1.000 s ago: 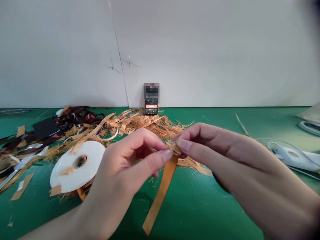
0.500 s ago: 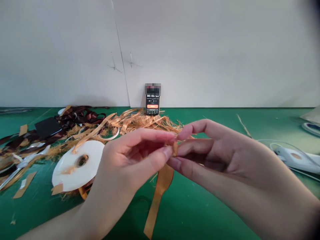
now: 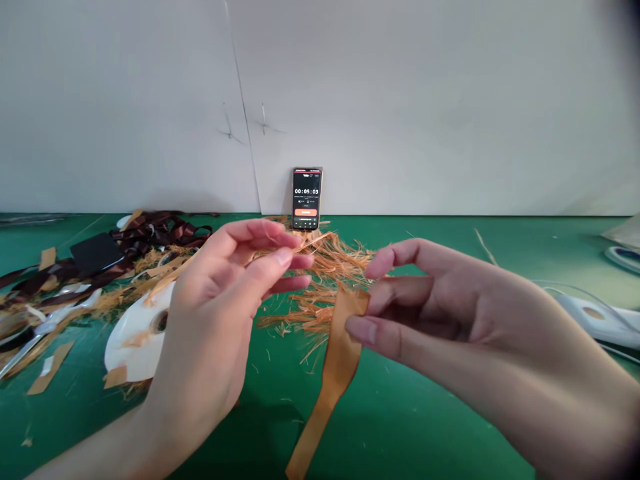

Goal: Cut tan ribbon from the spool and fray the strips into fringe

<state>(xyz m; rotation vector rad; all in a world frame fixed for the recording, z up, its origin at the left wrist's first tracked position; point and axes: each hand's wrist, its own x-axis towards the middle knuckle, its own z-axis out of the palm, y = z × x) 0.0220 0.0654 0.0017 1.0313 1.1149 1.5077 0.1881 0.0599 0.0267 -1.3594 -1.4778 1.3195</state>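
Observation:
My right hand (image 3: 425, 313) pinches a tan ribbon (image 3: 345, 333) between thumb and fingers near its frayed top end. The strip hangs down and narrows toward the lower left. To the left, my left hand (image 3: 235, 293) has its thumb and index finger pressed together. Fine orange threads (image 3: 303, 247) show at those fingertips; where they run among the pile behind is hard to make out. Both hands are held apart above the green table.
Loose orange threads (image 3: 345, 260) are heaped before a propped-up phone (image 3: 307, 200) showing a timer. At left lie a white spool (image 3: 133, 333), scissors (image 3: 50, 323), dark brown ribbon (image 3: 165, 233) and a black flat object (image 3: 97, 254). A white power strip (image 3: 595, 317) is on the right.
My hands were together on the ribbon's end. The left hand has drawn away to the left and slightly up; the ribbon stays in my right hand, its top now flat and visible.

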